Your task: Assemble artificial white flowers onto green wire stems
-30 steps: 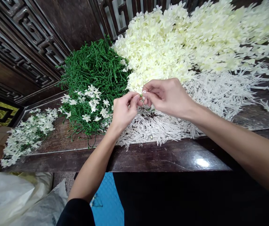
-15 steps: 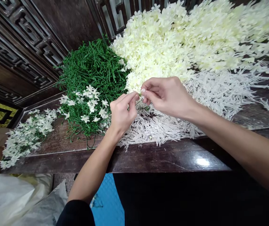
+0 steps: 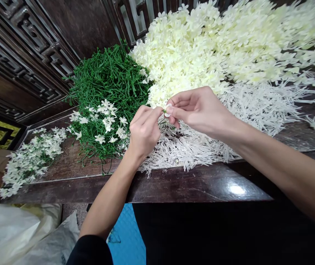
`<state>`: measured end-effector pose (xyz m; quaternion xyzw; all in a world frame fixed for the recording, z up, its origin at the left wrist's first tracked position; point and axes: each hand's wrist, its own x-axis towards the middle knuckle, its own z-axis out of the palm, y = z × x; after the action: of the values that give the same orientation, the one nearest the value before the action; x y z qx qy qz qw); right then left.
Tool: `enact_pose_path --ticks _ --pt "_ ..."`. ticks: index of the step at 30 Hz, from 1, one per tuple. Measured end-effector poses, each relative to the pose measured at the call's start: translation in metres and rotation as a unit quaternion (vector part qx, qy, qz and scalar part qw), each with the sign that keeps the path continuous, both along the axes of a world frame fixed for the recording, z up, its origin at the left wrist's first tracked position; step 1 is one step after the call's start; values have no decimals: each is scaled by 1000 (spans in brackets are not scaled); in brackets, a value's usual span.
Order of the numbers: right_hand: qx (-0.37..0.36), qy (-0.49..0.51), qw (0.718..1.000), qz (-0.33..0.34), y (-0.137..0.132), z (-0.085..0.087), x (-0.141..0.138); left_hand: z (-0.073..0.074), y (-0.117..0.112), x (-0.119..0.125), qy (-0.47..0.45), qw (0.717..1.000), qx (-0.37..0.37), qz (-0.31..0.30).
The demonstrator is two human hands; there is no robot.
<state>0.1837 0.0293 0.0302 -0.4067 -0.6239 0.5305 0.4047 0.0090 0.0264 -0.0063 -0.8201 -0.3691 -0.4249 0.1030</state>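
Observation:
My left hand (image 3: pixel 145 129) pinches a thin green stem, its tip just showing at the fingertips. My right hand (image 3: pixel 198 110) grips a small white artificial flower (image 3: pixel 168 110) between thumb and forefinger, and it meets the stem tip there. Most of the stem is hidden by my left fingers. Behind my left hand lies a heap of green plastic stems (image 3: pixel 110 79), with several finished white flowers (image 3: pixel 108 119) on its near side. Loose cream petals (image 3: pixel 185 55) are piled behind my right hand. White stamen pieces (image 3: pixel 185 147) spread below both hands.
A bunch of white flowers on stems (image 3: pixel 33 156) lies at the left end of the dark wooden bench (image 3: pixel 85 189). Carved wooden panels (image 3: pixel 36 44) rise behind. Pale sacks (image 3: pixel 16 232) stand on the floor at lower left.
The white flower shows more plainly between my fingertips now. My right hand has shifted slightly and its fingers have moved around the flower; my left hand has barely moved.

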Motion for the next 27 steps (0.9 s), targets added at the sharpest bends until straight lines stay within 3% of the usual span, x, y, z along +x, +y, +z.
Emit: enact_pose_path --ticks 5,8,15,22,25,27 --pt "-46 36 998 21 4 -2 2 0 0 -1 10 1000 -6 -8" --pt "-62 5 998 13 2 0 2 -2 0 -2 12 1000 -19 -12" --pt "47 -73 996 -16 -4 1 0 -1 -1 -2 28 999 -29 -15" --pt "5 34 998 60 8 -1 5 7 -1 -2 -15 1000 -7 -19" --pt "21 68 996 50 15 0 12 12 -2 1 -101 992 -78 -6" --pt "34 73 997 -5 21 1 18 14 -1 1 -185 968 -170 7"
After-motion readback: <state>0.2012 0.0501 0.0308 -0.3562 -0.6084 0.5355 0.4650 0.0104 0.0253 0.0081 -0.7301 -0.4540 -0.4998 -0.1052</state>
